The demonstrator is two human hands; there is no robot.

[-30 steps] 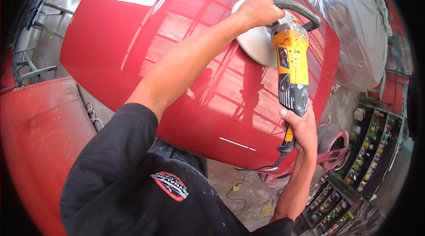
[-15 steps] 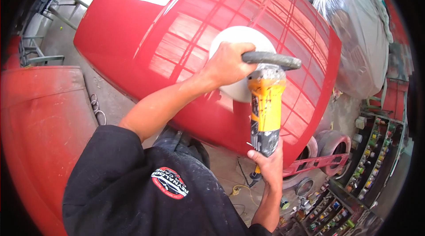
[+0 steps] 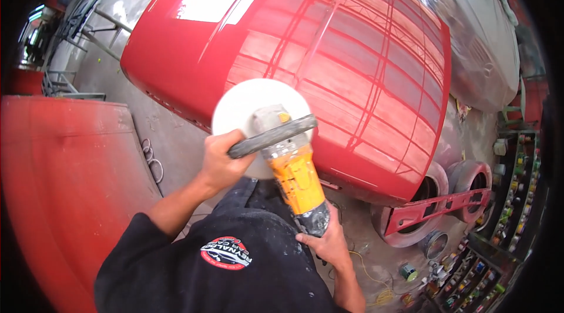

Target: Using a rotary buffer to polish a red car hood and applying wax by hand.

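Observation:
I hold a yellow-and-black rotary polisher (image 3: 296, 179) with a round white pad (image 3: 247, 101) and a grey-black front handle. My left hand (image 3: 223, 160) is closed on that handle, left of the tool's head. My right hand (image 3: 326, 238) grips the lower end of the body, near my dark shirt. The pad overlaps the near edge of a glossy red car hood (image 3: 164, 66), which fills the upper middle and reflects roof beams. I cannot tell whether the pad touches the paint.
Another red panel (image 3: 64, 166) lies at left, with metal stands (image 3: 106, 31) behind it. A plastic-covered object (image 3: 482, 60) sits at upper right. Tires (image 3: 470, 184) with a red bar across them, cans on dark shelves (image 3: 523, 189) and a yellow cord (image 3: 382, 295) are at right.
The polisher and both my hands have moved left and down, toward my body, from the middle of the hood to its near edge. Both hands still hold the tool.

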